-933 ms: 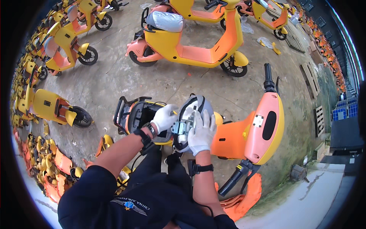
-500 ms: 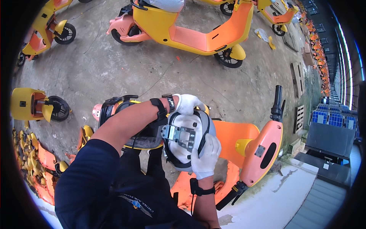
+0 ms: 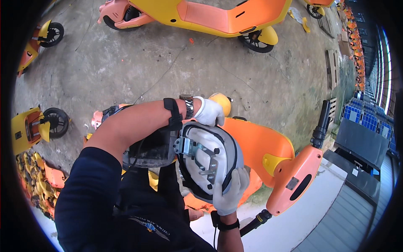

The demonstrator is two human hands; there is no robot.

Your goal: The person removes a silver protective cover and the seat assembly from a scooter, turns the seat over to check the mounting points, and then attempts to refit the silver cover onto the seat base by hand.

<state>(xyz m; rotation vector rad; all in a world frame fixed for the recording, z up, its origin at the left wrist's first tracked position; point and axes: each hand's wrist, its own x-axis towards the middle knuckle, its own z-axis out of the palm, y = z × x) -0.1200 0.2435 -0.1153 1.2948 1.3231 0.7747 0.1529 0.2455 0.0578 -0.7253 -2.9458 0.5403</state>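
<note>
A scooter seat [image 3: 204,145] is held up in front of me, its pale underside facing me. A metal hinge bracket [image 3: 184,146] and a metal frame [image 3: 205,168] are fixed on that underside, and a grey cover wraps the rim. My gloved left hand [image 3: 211,112] closes over the far rim. At the near right edge my gloved right hand [image 3: 231,190] grips the seat, with the thumb on the underside. Below lies an orange and yellow scooter [image 3: 252,136], its open dark storage box [image 3: 153,147] left of the seat.
Pink handlebars [image 3: 289,189] with black grips stand close on my right. A yellow and orange scooter [image 3: 205,19] is parked across the floor. Several yellow and orange body panels [image 3: 35,178] are piled at left. Pallets [image 3: 331,69] and a dark grey cabinet [image 3: 363,143] stand at right.
The view has shifted, so the parked scooters sit higher. The seat has turned a little and moved slightly nearer me. Both hands keep hold of its rim, the right one slightly lower.
</note>
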